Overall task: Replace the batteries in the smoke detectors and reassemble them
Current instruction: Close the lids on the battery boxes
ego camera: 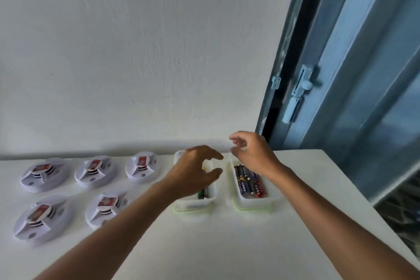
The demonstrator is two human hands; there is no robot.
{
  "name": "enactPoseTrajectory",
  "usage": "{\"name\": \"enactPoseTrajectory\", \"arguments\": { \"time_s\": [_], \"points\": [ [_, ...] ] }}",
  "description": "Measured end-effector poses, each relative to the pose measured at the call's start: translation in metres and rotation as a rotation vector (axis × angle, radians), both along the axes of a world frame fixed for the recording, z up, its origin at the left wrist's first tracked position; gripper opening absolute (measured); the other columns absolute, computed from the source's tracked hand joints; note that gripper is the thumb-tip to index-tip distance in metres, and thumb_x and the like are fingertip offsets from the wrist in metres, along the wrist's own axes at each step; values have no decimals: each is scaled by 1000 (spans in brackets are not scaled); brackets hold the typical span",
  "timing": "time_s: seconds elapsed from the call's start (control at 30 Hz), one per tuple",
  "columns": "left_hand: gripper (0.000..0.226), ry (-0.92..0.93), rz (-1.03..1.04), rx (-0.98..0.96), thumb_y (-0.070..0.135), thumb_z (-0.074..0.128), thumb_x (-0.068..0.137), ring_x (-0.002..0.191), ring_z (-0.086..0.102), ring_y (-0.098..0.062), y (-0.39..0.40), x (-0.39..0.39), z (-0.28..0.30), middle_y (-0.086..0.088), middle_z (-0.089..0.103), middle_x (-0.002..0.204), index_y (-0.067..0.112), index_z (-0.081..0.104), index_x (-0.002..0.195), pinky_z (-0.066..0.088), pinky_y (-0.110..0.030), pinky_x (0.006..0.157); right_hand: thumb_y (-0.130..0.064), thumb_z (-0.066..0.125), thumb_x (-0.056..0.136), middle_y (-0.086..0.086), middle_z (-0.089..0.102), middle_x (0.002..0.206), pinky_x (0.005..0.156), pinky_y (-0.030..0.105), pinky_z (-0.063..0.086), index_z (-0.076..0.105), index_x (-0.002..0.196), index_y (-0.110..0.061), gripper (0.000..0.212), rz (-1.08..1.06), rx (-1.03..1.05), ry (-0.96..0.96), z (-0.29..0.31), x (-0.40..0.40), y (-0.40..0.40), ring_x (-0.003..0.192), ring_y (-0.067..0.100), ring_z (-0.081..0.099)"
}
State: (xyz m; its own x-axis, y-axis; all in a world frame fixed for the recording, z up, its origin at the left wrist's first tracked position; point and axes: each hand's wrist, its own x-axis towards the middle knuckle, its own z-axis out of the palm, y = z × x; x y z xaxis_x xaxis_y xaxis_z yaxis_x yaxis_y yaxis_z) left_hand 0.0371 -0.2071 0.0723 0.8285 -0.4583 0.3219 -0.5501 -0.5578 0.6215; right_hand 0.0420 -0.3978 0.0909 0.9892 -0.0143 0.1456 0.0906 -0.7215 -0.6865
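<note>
Several white round smoke detectors with red-labelled centres lie on the white table at the left, among them one at the back (142, 165) and one at the front left (41, 218). Two white plastic boxes stand side by side near the wall. The left box (193, 204) holds a few batteries at its near end. The right box (252, 202) is packed with several dark batteries (248, 180). My left hand (195, 170) hovers over the left box, fingers curled apart and empty. Above the far end of the right box my right hand (252, 152) is spread and empty.
A pale wall runs along the back of the table (227, 245). A blue-framed window (341, 75) with a white latch (295, 100) stands at the right, beyond the table's right edge.
</note>
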Motion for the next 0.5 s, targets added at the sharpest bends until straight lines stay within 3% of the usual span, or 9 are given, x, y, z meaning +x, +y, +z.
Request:
{"name": "enactPoseTrajectory", "arguments": {
  "time_s": [0.2, 0.3, 0.37, 0.43, 0.5],
  "points": [
    [30, 18, 63, 236, 18, 66, 86, 95, 61, -23, -75, -11, -23, -7, 65, 110, 14, 68, 116, 41, -22, 76, -13, 65, 87, 6, 64, 102, 75, 20, 39, 65, 115, -8, 28, -172, -27, 52, -36, -18, -84, 91, 16, 58],
    [38, 111, 181, 264, 16, 66, 87, 102, 60, -24, -90, -13, -33, -9, 61, 118, 12, 61, 124, 42, -23, 82, -23, 65, 88, 4, 62, 94, 69, 25, 47, 60, 118, -9, 33, -196, 48, 227, -57, -17, -99, 80, 20, 62],
    [47, 202, 267, 269, 13, 65, 86, 108, 60, -27, -96, -13, -38, -12, 60, 122, 9, 54, 131, 46, -28, 87, -24, 64, 89, 5, 64, 87, 55, 26, 52, 59, 113, -10, 28, -193, 131, 306, -66, -16, -102, 67, 19, 64],
    [44, 350, 347, 192, 6, 64, 81, 92, 66, -34, -101, -12, -40, -18, 62, 116, 1, 53, 124, 57, -39, 77, -20, 61, 91, 7, 65, 86, 52, 29, 56, 62, 101, -10, 14, -177, 161, 356, -70, -15, -102, 62, 18, 63],
    [35, 454, 401, 108, -2, 60, 77, 81, 67, -39, -103, -11, -38, -23, 63, 109, -1, 56, 111, 59, -46, 60, -14, 59, 92, 9, 65, 80, 59, 35, 59, 63, 84, -6, 12, -145, 151, 365, -71, -14, -100, 61, 19, 63]
  ]
}}
